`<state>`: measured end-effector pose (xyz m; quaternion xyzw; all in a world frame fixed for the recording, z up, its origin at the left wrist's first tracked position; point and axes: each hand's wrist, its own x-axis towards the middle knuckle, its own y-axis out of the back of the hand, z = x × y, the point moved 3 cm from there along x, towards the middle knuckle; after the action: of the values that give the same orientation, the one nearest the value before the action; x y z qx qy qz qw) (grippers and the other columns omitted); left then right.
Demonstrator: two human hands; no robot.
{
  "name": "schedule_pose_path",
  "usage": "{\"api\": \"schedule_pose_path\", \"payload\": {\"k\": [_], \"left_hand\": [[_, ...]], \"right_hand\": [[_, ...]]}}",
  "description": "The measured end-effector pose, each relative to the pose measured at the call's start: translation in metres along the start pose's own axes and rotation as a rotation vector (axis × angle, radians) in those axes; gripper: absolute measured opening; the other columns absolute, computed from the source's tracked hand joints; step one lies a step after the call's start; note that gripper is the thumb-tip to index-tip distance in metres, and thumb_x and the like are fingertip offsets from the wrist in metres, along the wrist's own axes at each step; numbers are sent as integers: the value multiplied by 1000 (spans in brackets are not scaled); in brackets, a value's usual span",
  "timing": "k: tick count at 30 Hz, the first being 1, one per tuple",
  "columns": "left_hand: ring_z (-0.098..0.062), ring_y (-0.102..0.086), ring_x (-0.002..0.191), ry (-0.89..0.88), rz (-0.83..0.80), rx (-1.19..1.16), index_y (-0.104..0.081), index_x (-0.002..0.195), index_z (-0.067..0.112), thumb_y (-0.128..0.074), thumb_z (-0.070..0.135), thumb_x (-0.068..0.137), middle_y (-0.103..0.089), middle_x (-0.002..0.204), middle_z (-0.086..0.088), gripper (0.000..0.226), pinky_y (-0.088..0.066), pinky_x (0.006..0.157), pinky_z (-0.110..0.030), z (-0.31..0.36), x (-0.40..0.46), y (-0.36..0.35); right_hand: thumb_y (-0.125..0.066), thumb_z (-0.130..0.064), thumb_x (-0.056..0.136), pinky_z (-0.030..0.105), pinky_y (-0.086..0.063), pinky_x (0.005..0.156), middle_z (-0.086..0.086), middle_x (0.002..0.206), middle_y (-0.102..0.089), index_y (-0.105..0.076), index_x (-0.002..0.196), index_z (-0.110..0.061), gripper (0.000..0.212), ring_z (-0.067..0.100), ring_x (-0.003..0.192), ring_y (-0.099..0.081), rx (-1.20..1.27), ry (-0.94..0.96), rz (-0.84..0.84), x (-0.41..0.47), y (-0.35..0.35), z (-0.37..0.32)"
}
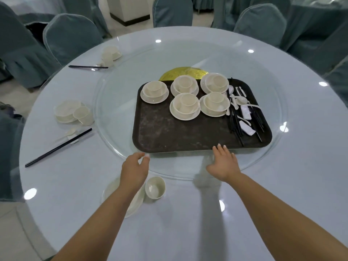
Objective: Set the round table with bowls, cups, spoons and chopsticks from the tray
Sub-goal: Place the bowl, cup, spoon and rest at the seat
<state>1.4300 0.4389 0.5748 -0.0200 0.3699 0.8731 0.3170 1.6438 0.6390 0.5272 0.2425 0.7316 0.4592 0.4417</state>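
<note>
A dark tray [169, 132] sits on the glass turntable [113, 102] of the round table [188, 223]. On it stand several cream plate-bowl-cup sets [185, 106], with black chopsticks [235, 127] and white spoons [242, 100] along its right side. My left hand [134, 169] hovers empty, fingers curled, by the tray's near left corner. My right hand [224, 162] lies flat with fingertips at the tray's near edge. Below my left forearm sit a plate [134, 204] and a cup [155, 187].
Two place settings lie at the left: one [73, 112] with chopsticks [58, 147], another farther back [111, 53] with chopsticks [88, 67]. A gold disc [180, 73] shows behind the tray. Teal-covered chairs [71, 36] ring the table.
</note>
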Motion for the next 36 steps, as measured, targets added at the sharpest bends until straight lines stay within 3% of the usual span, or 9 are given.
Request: {"api": "schedule_pose_path", "payload": {"k": [6,8,11,15,19,23,30,34,36], "left_hand": [[-22,-59,93,-136,-57,75,-63,92,17,-37,40,101,-63,91,3,35,-37,76,-28,32,13,-37],[-27,-59,104,-178,-121,150,-67,102,8,-38,37,102,-67,104,-6,40,-38,80,-29,43,17,-52],[-26,-41,135,-225,-212,269,-59,129,7,-39,36,102,-56,137,-8,44,-32,108,-34,53,28,-76],[-20,-8,149,-202,-378,388,-37,148,18,-31,45,102,-24,159,0,53,-11,119,-41,57,40,-100],[-18,5,150,-144,-526,530,-19,153,27,-17,49,102,-8,162,7,56,-4,119,-50,45,49,-118],[-15,11,149,-92,-470,552,-20,153,29,-18,57,99,-4,162,12,61,-1,117,-51,30,54,-117],[-16,10,149,-96,-510,673,-20,153,31,-17,53,99,-4,162,9,58,-3,117,-52,23,66,-103],[-21,8,149,-135,-545,742,-21,154,24,-17,42,103,-5,163,2,53,-5,119,-50,27,65,-99],[-24,0,150,-111,-549,578,-25,152,17,-21,37,104,-11,162,-4,52,-5,120,-48,35,60,-97]], "right_hand": [[-47,-48,87,42,-14,118,0,162,-14,-22,153,-21,76,19,149,-7,31,57,76,-1,-4,-13],[-51,-43,88,39,-24,113,-1,155,-33,-38,147,-22,64,20,143,-23,152,92,127,0,1,-14],[-58,-23,87,38,-40,103,3,131,-56,-58,130,-16,44,22,123,-47,510,75,290,3,17,-1],[-54,-13,88,42,-47,89,12,112,-62,-63,120,-7,33,30,108,-54,447,-90,507,16,37,38],[-51,-17,94,39,-44,84,13,117,-59,-59,127,-10,35,32,107,-51,181,-159,455,34,44,65],[-52,-28,95,35,-44,83,8,116,-57,-57,126,-12,35,27,106,-51,85,-143,370,46,42,68],[-61,-24,91,37,-47,85,10,113,-56,-55,118,-9,31,28,104,-53,251,-156,303,55,36,55],[-53,-16,94,33,-41,69,9,98,-57,-57,102,-6,13,27,89,-55,342,-108,333,55,38,60],[-52,-17,95,31,-36,64,7,93,-57,-56,96,-9,10,23,80,-54,385,-79,356,53,41,66]]}}
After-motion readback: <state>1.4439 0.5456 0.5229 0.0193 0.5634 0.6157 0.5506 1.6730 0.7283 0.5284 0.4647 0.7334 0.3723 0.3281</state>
